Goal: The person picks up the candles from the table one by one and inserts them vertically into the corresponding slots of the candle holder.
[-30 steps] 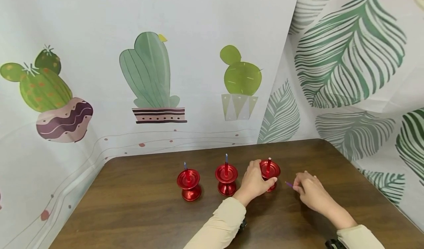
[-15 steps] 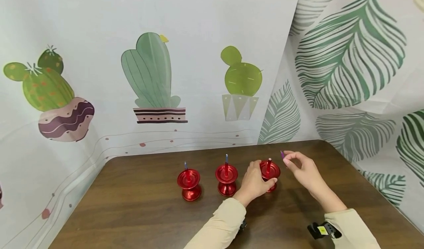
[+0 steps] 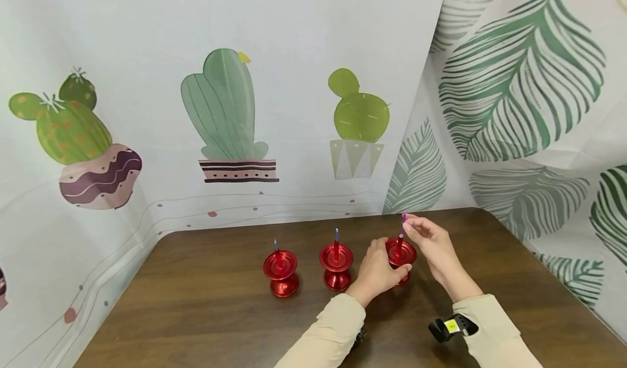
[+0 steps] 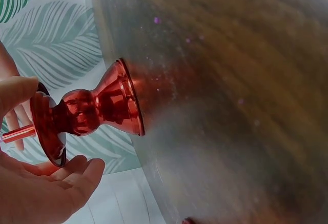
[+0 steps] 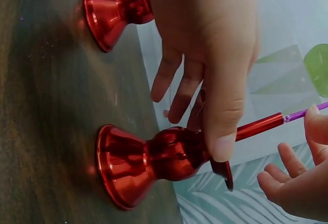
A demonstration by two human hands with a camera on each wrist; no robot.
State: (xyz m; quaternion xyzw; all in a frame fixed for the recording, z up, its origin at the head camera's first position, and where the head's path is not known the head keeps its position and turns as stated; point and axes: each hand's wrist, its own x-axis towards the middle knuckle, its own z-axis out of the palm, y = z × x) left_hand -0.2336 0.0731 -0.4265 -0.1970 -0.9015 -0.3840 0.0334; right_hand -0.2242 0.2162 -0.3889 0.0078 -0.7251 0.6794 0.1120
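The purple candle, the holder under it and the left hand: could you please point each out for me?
purple candle (image 3: 404, 217), head view, on its tip above the right fingers.
red holder (image 5: 154, 162), right wrist view, on its waist.
left hand (image 3: 376, 267), head view, on its back.

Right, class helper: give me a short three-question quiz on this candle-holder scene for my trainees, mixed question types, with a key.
1. How many red candle holders stand on the wooden table?
2. True or false: the left hand rests flat on the table, away from every holder.
3. Which thing does the right hand pinch? A) a blue candle B) a purple candle C) a spoon

Key
1. Three: the left holder, the middle holder and the right holder.
2. False: it grips the right holder.
3. B: the purple candle, at the top of the right holder's red tube.
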